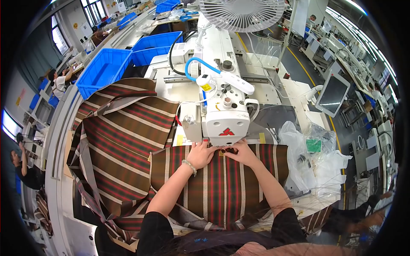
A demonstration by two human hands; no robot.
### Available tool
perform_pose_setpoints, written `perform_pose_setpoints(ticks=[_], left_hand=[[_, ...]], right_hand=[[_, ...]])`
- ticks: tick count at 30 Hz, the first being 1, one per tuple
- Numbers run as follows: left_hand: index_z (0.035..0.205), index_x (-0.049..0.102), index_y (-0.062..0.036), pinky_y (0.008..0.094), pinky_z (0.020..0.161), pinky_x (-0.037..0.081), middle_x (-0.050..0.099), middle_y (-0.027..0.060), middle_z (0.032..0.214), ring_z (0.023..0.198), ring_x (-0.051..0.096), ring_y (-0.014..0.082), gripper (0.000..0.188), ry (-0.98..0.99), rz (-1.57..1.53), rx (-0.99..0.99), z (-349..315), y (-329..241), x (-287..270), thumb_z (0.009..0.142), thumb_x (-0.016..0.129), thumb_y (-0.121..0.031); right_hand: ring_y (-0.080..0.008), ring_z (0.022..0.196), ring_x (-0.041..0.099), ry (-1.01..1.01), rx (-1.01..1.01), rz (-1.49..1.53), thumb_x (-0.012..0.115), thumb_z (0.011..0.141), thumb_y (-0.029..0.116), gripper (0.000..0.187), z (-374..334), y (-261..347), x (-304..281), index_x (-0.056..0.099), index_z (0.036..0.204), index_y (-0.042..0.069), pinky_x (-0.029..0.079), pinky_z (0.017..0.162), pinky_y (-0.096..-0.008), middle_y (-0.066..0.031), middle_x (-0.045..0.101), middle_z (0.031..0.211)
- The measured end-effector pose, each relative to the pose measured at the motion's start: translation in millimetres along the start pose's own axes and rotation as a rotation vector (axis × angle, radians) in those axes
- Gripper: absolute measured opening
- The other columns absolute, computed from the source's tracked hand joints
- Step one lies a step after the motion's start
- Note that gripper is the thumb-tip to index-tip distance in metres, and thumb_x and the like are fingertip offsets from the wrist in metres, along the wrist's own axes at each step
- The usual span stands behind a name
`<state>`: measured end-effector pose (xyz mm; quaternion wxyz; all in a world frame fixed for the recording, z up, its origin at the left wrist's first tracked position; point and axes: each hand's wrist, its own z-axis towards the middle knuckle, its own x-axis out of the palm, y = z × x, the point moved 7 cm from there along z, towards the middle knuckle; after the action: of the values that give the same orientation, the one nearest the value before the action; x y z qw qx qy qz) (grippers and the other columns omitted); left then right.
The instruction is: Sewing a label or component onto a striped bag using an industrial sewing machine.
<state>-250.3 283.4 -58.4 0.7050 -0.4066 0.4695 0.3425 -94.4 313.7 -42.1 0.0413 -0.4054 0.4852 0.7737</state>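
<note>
Brown fabric with red, green and pale stripes (232, 187) lies spread under the head of a white sewing machine (227, 121). My left hand (200, 154), a beaded bracelet at its wrist, rests on the fabric's far edge left of the needle area. Its fingers are apart, the thumb pointing inward. On the other side, my right hand (243, 152) lies on the same edge with thumb and fingers spread. Between the two hands is a small dark piece with a gold-coloured edge (222, 152); the machine head partly hides it and some fingertips.
More striped fabric (124, 141) is heaped at the left. Blue bins (104, 70) stand behind it. Clear plastic bags (314, 158) lie at the right, below a tablet screen (333, 94). A white fan (242, 13) is above the machine. Other people work at far tables.
</note>
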Motion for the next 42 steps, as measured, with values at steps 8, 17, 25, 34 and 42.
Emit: perform_pose_setpoints(ticks=[8,17,25,34,42], left_hand=[[0.118,0.060,-0.0297,0.0470,0.090,0.034,0.051,0.0142,0.111,0.105,0.047,0.0335,0.034,0.049,-0.042,-0.018,1.4,0.9,1.3,0.086,0.052,-0.021],[0.117,0.061,-0.0288,0.0472,0.089,0.034,0.051,0.0141,0.112,0.103,0.048,0.0338,0.034,-0.024,-0.018,0.017,0.7,-0.8,-1.0,0.086,0.052,-0.020],[0.117,0.060,-0.0294,0.0470,0.093,0.032,0.052,0.0127,0.108,0.108,0.047,0.0317,0.033,0.045,-0.021,-0.019,1.7,0.1,-0.2,0.086,0.053,-0.021],[0.118,0.060,-0.0312,0.0459,0.092,0.033,0.053,0.0113,0.107,0.106,0.049,0.0297,0.034,0.052,-0.022,-0.036,1.4,-0.5,-0.7,0.086,0.053,-0.021],[0.118,0.060,-0.0324,0.0429,0.087,0.033,0.053,0.0112,0.097,0.094,0.051,0.0286,0.035,-0.071,0.019,0.034,-1.3,-0.1,-2.5,0.087,0.053,-0.020]], right_hand=[[-0.0150,0.077,0.054,-0.025,-0.024,-0.005,0.072,0.075,0.024,0.018,0.7,-3.0,2.8,0.070,0.091,0.016,0.029,0.084,-0.0326,-0.0013,0.060,0.091],[-0.0189,0.086,0.056,-0.101,-0.100,-0.069,0.070,0.075,0.024,0.016,1.9,0.6,1.3,0.070,0.088,0.015,0.029,0.081,-0.0336,-0.0026,0.063,0.096],[-0.0175,0.084,0.057,-0.140,-0.143,-0.188,0.069,0.075,0.025,0.015,0.7,12.9,-2.4,0.071,0.087,0.016,0.030,0.077,-0.0343,-0.0013,0.064,0.094],[-0.0159,0.083,0.056,-0.159,-0.138,-0.224,0.072,0.073,0.030,0.020,-4.0,11.1,0.9,0.072,0.089,0.018,0.030,0.078,-0.0341,0.0007,0.064,0.094],[-0.0148,0.085,0.056,-0.140,-0.084,-0.174,0.072,0.074,0.030,0.021,-2.9,5.9,3.1,0.072,0.091,0.018,0.029,0.080,-0.0340,0.0016,0.064,0.093]])
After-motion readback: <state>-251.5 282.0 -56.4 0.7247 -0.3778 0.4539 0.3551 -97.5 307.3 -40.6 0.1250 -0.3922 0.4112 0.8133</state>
